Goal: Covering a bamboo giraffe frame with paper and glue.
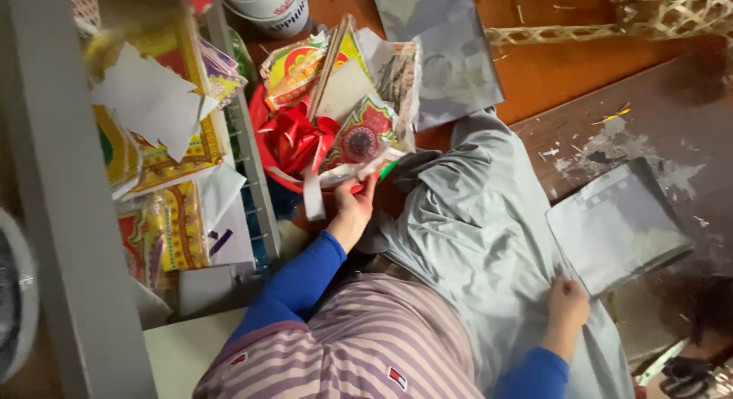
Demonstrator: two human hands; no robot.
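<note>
paper scraps in red basin: left hand on them, right on grey sheet

paper scraps, colourful printed pieces plus a red bow, heaped in the red basin on the floor by a wire rack. left hand pinches a white strip at the heap's edge, fingers closed on it. right hand rests with fingers curled on the corner of a grey sheet lying on the dark board; firm hold or not, cannot tell. scissors lie near, untouched. progress: basin looks full, grey sheet looks whole.

Blue sleeves, striped maroon vest, grey trousers.
</note>
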